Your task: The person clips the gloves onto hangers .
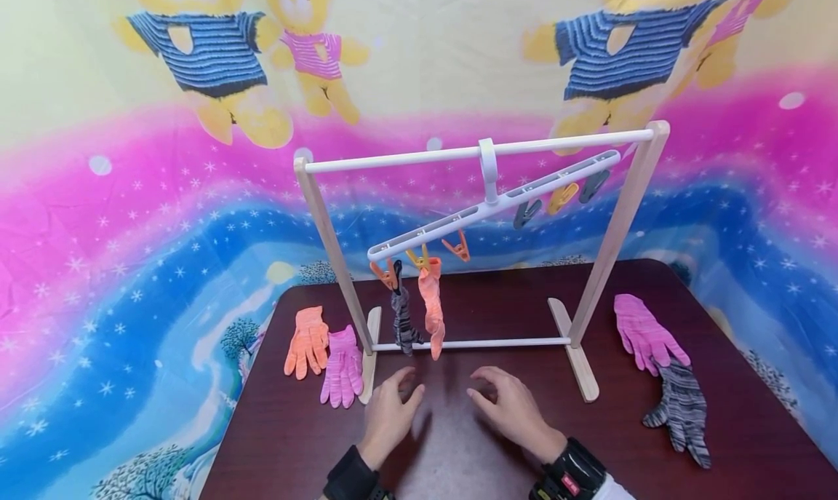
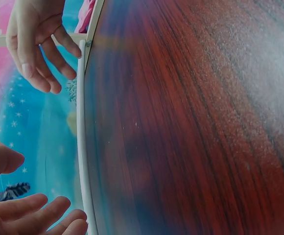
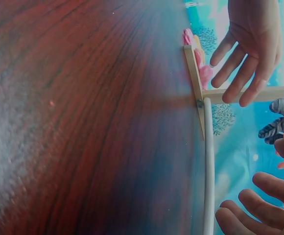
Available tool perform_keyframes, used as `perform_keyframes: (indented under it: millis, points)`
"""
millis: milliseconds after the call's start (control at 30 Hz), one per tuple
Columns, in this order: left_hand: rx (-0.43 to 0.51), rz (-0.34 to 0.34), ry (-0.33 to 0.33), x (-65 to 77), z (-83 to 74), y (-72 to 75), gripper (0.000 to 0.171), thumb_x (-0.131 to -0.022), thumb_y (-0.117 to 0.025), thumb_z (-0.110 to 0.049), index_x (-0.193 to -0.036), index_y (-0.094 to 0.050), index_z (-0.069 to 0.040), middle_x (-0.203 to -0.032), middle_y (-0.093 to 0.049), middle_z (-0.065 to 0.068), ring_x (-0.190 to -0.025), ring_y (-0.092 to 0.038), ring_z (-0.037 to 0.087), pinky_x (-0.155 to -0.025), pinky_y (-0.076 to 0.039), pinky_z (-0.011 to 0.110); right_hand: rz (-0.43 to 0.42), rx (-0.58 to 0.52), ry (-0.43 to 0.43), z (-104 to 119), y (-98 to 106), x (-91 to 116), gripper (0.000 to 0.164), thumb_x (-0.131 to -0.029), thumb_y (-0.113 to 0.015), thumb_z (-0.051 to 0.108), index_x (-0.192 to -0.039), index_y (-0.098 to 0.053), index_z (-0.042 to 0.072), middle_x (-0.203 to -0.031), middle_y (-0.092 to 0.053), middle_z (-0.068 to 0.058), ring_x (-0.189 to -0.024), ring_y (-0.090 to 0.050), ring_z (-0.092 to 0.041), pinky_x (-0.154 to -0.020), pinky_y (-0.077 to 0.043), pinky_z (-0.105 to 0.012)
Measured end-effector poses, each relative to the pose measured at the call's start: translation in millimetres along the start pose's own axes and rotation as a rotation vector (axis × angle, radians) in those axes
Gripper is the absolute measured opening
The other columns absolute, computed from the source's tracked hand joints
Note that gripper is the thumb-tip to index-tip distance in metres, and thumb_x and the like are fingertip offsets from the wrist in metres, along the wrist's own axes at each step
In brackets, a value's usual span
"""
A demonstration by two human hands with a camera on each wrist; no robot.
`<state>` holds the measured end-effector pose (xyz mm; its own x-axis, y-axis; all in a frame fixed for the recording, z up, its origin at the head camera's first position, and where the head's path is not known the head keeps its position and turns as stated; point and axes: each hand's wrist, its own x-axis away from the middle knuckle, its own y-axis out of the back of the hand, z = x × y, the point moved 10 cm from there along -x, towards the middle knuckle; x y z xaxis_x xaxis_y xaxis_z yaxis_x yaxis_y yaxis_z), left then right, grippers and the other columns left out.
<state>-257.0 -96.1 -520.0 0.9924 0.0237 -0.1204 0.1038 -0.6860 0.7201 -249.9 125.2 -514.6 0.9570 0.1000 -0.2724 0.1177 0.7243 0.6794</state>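
Both hands are held apart over the near side of the table, holding nothing. My left hand [image 1: 388,415] has its fingers loosely bent, just below a hanging black-and-grey striped glove [image 1: 402,319]. Across from it, my right hand [image 1: 517,413] faces inward with relaxed fingers; it also shows in the left wrist view. An orange glove [image 1: 432,311] hangs beside the striped one. An orange clip [image 1: 384,274] holds the striped glove and a yellow clip [image 1: 419,258] the orange one, both on the lower left end of a tilted white hanger [image 1: 452,222].
The hanger hooks over the top bar [image 1: 406,158] of a wooden-legged rack. More clips hang along it. At left lie an orange glove [image 1: 308,342] and a pink glove [image 1: 342,367]; at right, another pink glove [image 1: 644,330] overlaps a striped glove [image 1: 682,405].
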Motion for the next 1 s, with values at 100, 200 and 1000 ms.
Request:
perform_keyframes:
  millis: [100,200,1000]
  points:
    - [0.021,-0.003,0.019,-0.8,3.9,2.5,0.038,-0.09,-0.074,-0.027,-0.124,-0.07,-0.011,-0.112,-0.077,0.006,-0.1,-0.074,0.023,-0.081,-0.056,0.047,0.015,0.006,-0.005,-0.6,-3.8,-0.6,0.02,-0.085,-0.079,0.02,-0.102,-0.074,0.011,-0.105,-0.074,0.0,-0.082,-0.069,-0.016,-0.07,-0.051,-0.025]
    - [0.023,-0.008,0.036,-1.6,8.2,5.6,0.038,-0.09,-0.074,-0.028,-0.124,-0.07,-0.012,-0.112,-0.077,0.007,-0.1,-0.074,0.024,-0.081,-0.056,0.048,0.04,0.01,-0.025,-2.1,-7.5,-1.2,0.02,-0.086,-0.079,0.022,-0.103,-0.075,0.012,-0.107,-0.074,0.0,-0.083,-0.069,-0.016,-0.07,-0.051,-0.024]
    - [0.051,-0.065,0.109,-8.9,40.0,32.7,0.04,-0.093,-0.072,-0.025,-0.128,-0.067,-0.006,-0.119,-0.074,0.015,-0.103,-0.073,0.032,-0.082,-0.058,0.05,0.086,0.044,0.006,13.0,-26.4,-5.1,0.019,-0.087,-0.078,0.027,-0.103,-0.073,0.017,-0.106,-0.072,0.005,-0.084,-0.067,-0.014,-0.071,-0.049,-0.024]
